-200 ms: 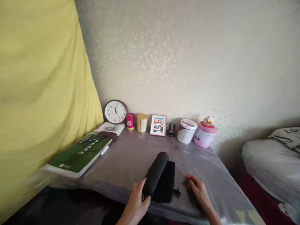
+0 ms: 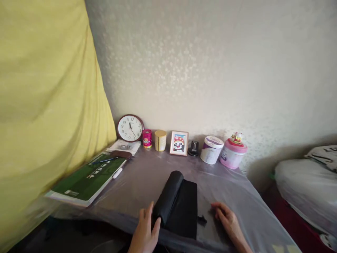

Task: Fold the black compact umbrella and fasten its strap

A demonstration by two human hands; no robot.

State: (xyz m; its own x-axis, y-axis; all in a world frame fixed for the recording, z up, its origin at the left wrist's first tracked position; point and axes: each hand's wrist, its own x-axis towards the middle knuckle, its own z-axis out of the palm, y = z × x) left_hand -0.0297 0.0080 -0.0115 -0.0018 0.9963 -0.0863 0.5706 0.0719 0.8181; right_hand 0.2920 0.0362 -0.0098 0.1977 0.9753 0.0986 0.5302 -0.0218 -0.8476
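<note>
Where roll (image 2: 168, 196) ends, LH fingers (image 2: 149, 212) hold.

Blk. roll-up mat (image 2: 168, 196), matte & plain, approx. half rolled: thick cyl. roll on its L side, flat section (image 2: 186, 207) spread to the R of it. Lies on bench (image 2: 137, 196), nr. front edge. Roll slants, far end further R than nr. end; flat pt. has straight R edge. Sm. blk. strap end (image 2: 202, 220) lies at that edge, toward nr. corner; exact shape too sm. to tell.
</note>
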